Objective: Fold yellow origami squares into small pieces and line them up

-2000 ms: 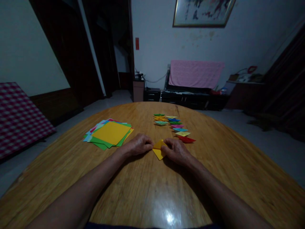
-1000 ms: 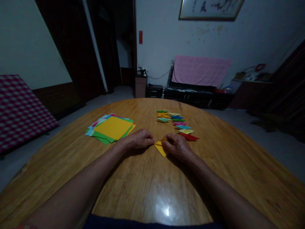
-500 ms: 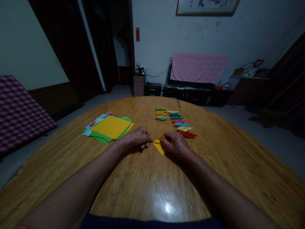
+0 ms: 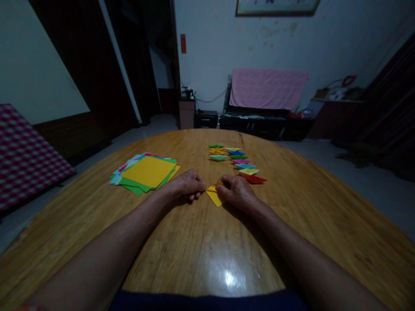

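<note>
A small piece of folded yellow paper point(image 4: 214, 198) lies on the wooden table between my hands, one corner pointing toward me. My left hand point(image 4: 191, 185) is closed, its fingertips pinching the paper's left corner. Over the right part of the paper, my right hand point(image 4: 236, 190) grips it between thumb and fingers, hiding that side. Just beyond my right hand sits a red folded paper boat point(image 4: 254, 179), the nearest of several small boats in different colours.
A loose stack of coloured paper squares point(image 4: 149, 172), yellow on top, lies left of my hands. The boats, such as a pale green one point(image 4: 218, 158), form two rows toward the far edge of the round table point(image 4: 181, 250). A pink cloth point(image 4: 269, 88) hangs beyond.
The view has shifted slightly, so everything sits a little further left and higher. Both hands keep their hold on the yellow paper, with hardly any visible movement.
</note>
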A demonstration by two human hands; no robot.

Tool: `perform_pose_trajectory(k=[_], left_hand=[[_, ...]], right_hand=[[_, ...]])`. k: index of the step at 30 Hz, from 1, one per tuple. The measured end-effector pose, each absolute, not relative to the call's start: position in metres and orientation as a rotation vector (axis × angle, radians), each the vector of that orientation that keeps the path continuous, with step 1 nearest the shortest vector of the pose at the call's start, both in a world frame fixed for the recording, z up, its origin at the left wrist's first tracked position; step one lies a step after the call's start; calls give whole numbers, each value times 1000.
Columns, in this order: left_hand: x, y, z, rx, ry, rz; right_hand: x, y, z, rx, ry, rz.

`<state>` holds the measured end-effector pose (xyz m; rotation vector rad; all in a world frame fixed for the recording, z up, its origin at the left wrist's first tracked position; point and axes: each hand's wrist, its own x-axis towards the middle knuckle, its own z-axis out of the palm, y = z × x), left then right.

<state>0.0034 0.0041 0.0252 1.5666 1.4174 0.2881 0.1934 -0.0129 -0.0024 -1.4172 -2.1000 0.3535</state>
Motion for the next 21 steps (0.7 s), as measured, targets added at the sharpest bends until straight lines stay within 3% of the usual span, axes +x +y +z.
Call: perform_pose_trajectory(k=[21], left_hand=[[6, 16, 18, 1618, 1455, 218]], right_hand=[[192, -11, -3, -1439, -2068, 442]])
